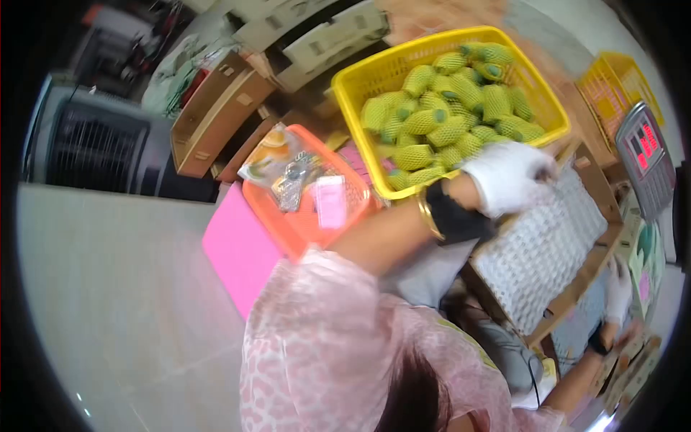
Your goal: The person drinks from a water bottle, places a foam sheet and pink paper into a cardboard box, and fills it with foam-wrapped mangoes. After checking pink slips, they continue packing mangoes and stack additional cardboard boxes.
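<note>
My left hand, in a white glove with a black band and a gold bangle at the wrist, is over the upper end of a cardboard box. Its fingers are smeared by motion close above the white knobbly foam-like padding that fills the box. Right beside this hand stands a yellow crate piled with green fruit in yellow-green foam nets. My right hand, also white-gloved, is at the lower right, past the box's long side; its fingers are blurred.
An orange basket with packets in it stands left, beside a pink panel. A scale with red digits is at the right, near a second yellow crate. Cardboard boxes and a dark grilled appliance stand behind.
</note>
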A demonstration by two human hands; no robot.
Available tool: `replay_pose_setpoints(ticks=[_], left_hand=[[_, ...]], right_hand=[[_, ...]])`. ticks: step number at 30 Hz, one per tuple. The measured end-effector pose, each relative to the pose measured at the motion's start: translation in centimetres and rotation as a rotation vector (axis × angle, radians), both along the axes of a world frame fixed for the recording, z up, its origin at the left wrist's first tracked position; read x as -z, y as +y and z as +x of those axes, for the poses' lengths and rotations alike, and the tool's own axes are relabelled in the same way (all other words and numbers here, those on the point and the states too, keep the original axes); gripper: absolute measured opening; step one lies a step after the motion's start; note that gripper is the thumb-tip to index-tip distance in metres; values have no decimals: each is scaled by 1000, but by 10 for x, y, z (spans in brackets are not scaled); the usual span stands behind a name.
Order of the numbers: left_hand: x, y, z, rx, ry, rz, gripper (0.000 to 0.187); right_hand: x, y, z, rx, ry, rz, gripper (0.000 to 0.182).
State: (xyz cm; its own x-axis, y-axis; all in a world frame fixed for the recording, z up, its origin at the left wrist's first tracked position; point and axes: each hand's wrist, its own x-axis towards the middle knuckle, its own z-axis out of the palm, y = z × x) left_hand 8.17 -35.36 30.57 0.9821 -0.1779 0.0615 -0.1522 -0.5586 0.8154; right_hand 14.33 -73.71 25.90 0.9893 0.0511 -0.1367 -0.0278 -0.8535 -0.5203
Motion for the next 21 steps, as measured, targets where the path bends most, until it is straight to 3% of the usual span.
replay_pose_setpoints(ticks=[1,2,4,5,6,7,8,10,11,12,13,15,19,20,21], left_hand=[[18,40,-13,-118,27,61,32],[39,81,-38,-231,57,122,32],[68,156,-93,-571,454,202,30],[104,191,-137,-755,345,405,28],[110,214,-175,-855,419,562,25],[108,218,-207,-1127,402,592,27],[149,251,-254,-1402,435,551,29],[156,264,-327,-1665,703,405,34],[177,271,-359,-1731,706,318,38],[217,282,-394,-1643,545,249,49],[214,274,-398,-1700,567,263,55],[202,263,-392,-1746,663,289,72],[212,282,-392,-1674,852,228,57],[231,290,-400,-1654,751,106,45],[214,283,-396,-1641,714,53,39]], right_hand=[[-21,-17,-18,-19,-19,-55,33],[-6,-66,-35,136,-37,241,34],[-40,-90,-79,287,-42,216,40],[-50,-131,-86,387,163,78,39],[-32,-193,-100,261,123,385,38],[-73,-78,-149,131,-305,-114,26],[-76,-85,-165,181,-255,-212,32],[-69,-94,-188,-81,-380,-240,31],[-68,-92,-191,-93,-388,-249,31],[-72,-73,-195,106,-204,-58,38],[-73,-59,-199,302,-15,131,47],[-59,-52,-185,327,11,181,42],[-43,-42,-166,272,18,237,37],[-43,-40,-166,236,48,218,37],[-40,-44,-166,176,59,240,36]])
